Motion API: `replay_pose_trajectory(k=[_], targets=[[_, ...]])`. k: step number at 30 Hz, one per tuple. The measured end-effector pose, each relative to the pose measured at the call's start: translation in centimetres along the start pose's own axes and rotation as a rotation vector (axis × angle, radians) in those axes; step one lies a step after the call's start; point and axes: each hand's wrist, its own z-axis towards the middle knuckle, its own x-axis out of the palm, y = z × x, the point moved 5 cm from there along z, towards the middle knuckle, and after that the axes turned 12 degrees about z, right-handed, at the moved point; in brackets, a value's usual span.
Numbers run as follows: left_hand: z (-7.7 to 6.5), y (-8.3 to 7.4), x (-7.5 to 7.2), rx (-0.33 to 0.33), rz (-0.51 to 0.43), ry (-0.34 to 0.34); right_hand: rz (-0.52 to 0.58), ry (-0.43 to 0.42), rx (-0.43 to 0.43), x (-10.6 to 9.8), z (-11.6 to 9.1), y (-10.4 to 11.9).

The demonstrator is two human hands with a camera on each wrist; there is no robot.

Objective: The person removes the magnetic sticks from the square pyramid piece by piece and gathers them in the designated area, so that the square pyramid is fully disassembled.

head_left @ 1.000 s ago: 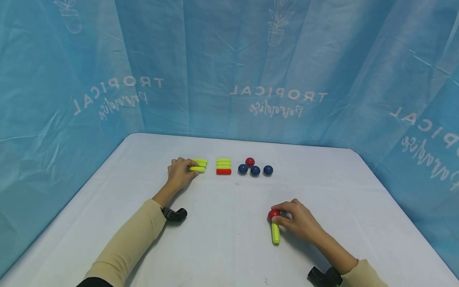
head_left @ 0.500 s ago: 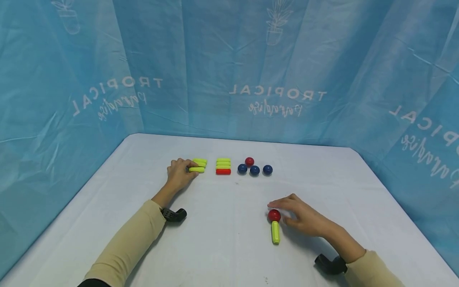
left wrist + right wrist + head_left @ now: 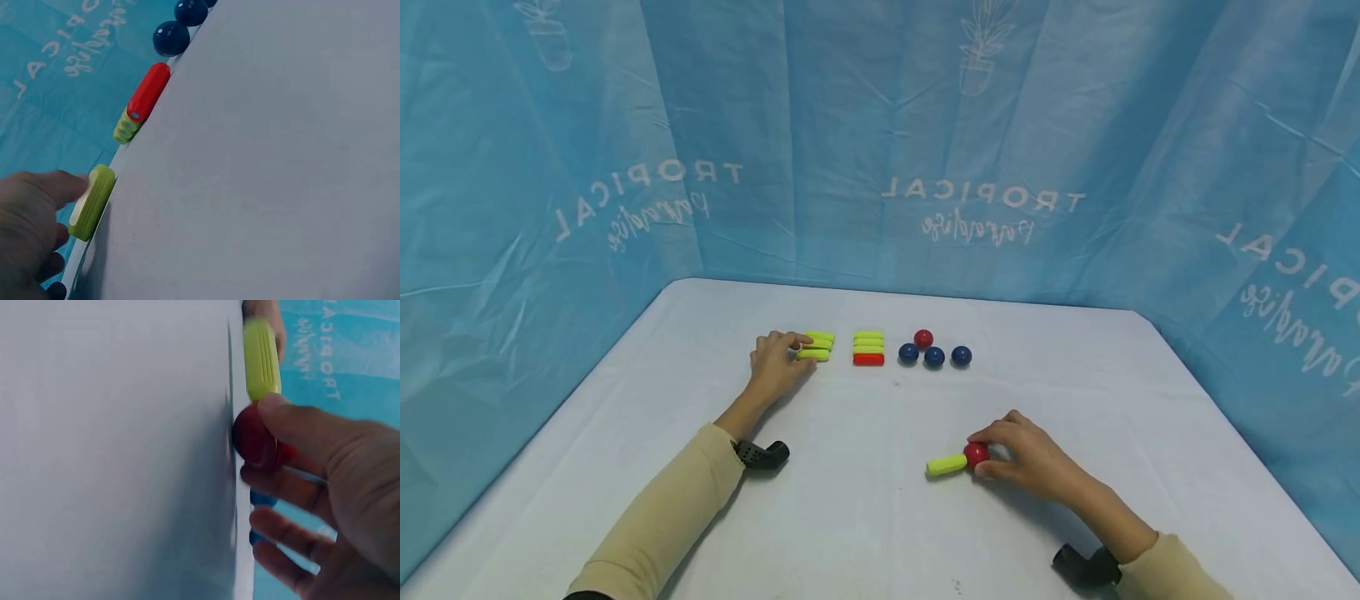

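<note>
In the head view my right hand (image 3: 1033, 458) pinches a red ball (image 3: 976, 454) between thumb and fingers. A yellow-green stick (image 3: 946, 465) joins the ball end to end and points left. The right wrist view shows the thumb on the red ball (image 3: 256, 437), with the yellow-green stick (image 3: 261, 359) above it. At the far left my left hand (image 3: 772, 364) rests by several yellow-green sticks (image 3: 814, 355). Its thumb lies at the nearest stick, its index finger over the farther ones. In the left wrist view the thumb touches that stick (image 3: 94, 203); the index fingertip is hidden.
Right of the left hand lies a row of yellow-green sticks (image 3: 868, 342) with a red stick (image 3: 868, 359) in front. Beside them are a red ball (image 3: 923, 338) and dark blue balls (image 3: 934, 357). A blue curtain (image 3: 850, 150) surrounds the white table (image 3: 820, 517).
My right hand let go of the red ball, then took hold of it again. The attached yellow-green stick has swung from pointing toward me to pointing left. The left hand has barely moved.
</note>
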Motion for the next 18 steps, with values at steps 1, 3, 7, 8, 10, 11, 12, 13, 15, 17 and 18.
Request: replay_pose_trajectory(k=[1, 3, 7, 8, 10, 11, 12, 13, 15, 17, 18], targets=[[-0.3, -0.3, -0.1, 0.001, -0.029, -0.013, -0.002, -0.022, 0.015, 0.1, 0.0, 0.0], [-1.1, -1.3, -0.3, 0.020, -0.098, -0.039, -0.003, -0.064, 0.035, 0.1, -0.1, 0.1], [-3.7, -5.1, -0.1, 0.092, -0.218, -0.007, 0.005, -0.124, 0.067, 0.3, -0.3, 0.3], [-4.5, -6.2, 0.2, 0.112, -0.237, 0.024, 0.008, -0.135, 0.073, 0.3, -0.3, 0.4], [-6.3, -8.5, 0.7, 0.152, -0.263, 0.102, 0.012, -0.155, 0.082, 0.4, -0.4, 0.5], [-7.1, -9.4, 1.1, 0.175, -0.267, 0.144, 0.012, -0.164, 0.083, 0.4, -0.4, 0.6], [-7.9, -10.3, 1.5, 0.196, -0.274, 0.188, 0.013, -0.172, 0.083, 0.4, -0.5, 0.6], [-8.7, -11.1, 1.9, 0.220, -0.274, 0.229, 0.011, -0.178, 0.079, 0.4, -0.5, 0.7], [-10.0, -12.4, 2.7, 0.270, -0.271, 0.297, 0.006, -0.186, 0.074, 0.5, -0.6, 0.7], [-11.1, -13.4, 3.3, 0.312, -0.265, 0.344, 0.006, -0.191, 0.073, 0.6, -0.6, 0.7], [-11.5, -13.9, 3.6, 0.329, -0.258, 0.357, 0.007, -0.193, 0.072, 0.6, -0.6, 0.7]])
